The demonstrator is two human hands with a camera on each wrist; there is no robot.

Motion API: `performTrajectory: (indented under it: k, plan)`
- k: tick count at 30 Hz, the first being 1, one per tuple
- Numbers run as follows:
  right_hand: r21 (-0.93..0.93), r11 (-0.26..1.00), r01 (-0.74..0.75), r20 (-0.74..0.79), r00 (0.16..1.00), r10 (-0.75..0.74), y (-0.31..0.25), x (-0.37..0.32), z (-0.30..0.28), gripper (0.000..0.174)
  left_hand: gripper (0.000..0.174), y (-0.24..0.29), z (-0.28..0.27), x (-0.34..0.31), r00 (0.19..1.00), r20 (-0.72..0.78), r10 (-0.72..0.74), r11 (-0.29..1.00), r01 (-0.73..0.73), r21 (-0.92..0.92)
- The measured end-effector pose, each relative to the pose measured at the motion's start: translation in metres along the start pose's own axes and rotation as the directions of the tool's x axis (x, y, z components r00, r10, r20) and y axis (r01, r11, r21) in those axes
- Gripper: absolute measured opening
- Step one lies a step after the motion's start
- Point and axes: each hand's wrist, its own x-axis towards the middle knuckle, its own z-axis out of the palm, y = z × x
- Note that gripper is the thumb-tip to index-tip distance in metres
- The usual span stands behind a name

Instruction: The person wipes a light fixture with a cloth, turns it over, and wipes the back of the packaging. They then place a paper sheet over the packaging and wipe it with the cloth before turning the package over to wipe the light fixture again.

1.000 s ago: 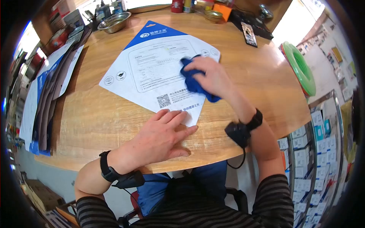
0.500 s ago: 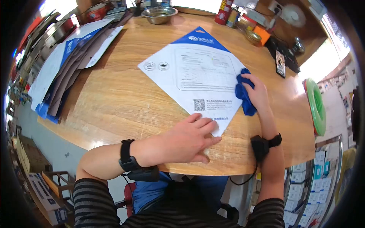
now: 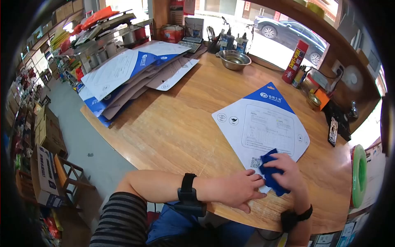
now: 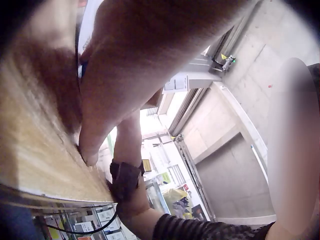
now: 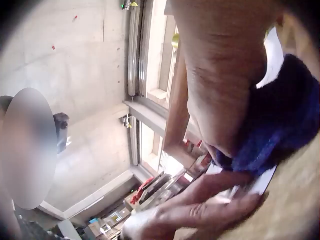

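A white and blue printed card (image 3: 267,123) lies flat on the wooden table, its lower corner under the hands. My left hand (image 3: 236,187) rests with fingers spread at that corner, thumb on the wood; in the left wrist view the hand (image 4: 125,65) appears close and dark. Just right of it, my right hand (image 3: 288,171) presses a bunched dark blue cloth (image 3: 271,175) onto the card, fingers bent over it. The right wrist view has the cloth (image 5: 285,120) under the right hand (image 5: 225,65), near the left hand's fingers (image 5: 210,205).
A stack of similar cards (image 3: 119,78) lies at the table's left. Along the back are a metal bowl (image 3: 233,60), a red spray can (image 3: 295,61) and an orange box (image 3: 321,99). A phone (image 3: 333,131) and green coils (image 3: 358,176) are on the right.
The right hand has moved the cloth from the card's right side down to its lower corner, beside the left hand. The head view has shifted, showing more of the room's back and left.
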Motion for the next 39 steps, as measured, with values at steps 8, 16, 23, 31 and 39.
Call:
performTrajectory:
  k: [8, 16, 23, 31, 39]
  plan:
    - [0.141, 0.886, -0.442, -0.320, 0.826, 0.464, 0.098, -0.025, -0.026, 0.030, 0.068, 0.000, -0.001, 0.000, 0.999, -0.039, 0.020, 0.999, -0.019, 0.027]
    - [0.042, 0.851, -0.524, -0.462, 0.745, 0.481, 0.127, -0.032, -0.023, 0.030, 0.066, -0.001, 0.004, 0.001, 0.999, -0.049, 0.006, 1.000, -0.006, 0.013]
    - [-0.094, 0.995, -0.037, -0.206, 0.978, 0.017, 0.003, 0.003, 0.008, 0.030, 0.066, -0.003, 0.007, 0.000, 0.998, -0.065, 0.010, 1.000, -0.011, -0.010]
    - [0.067, 0.954, -0.292, -0.343, 0.891, 0.297, 0.058, -0.004, -0.004, 0.026, 0.066, -0.001, 0.002, 0.000, 0.999, -0.033, 0.016, 1.000, -0.016, -0.001]
    - [-0.101, 0.938, -0.333, -0.501, 0.831, 0.241, 0.072, -0.004, -0.002, 0.027, 0.063, 0.003, -0.013, 0.003, 0.999, 0.039, 0.001, 1.000, 0.000, -0.025]
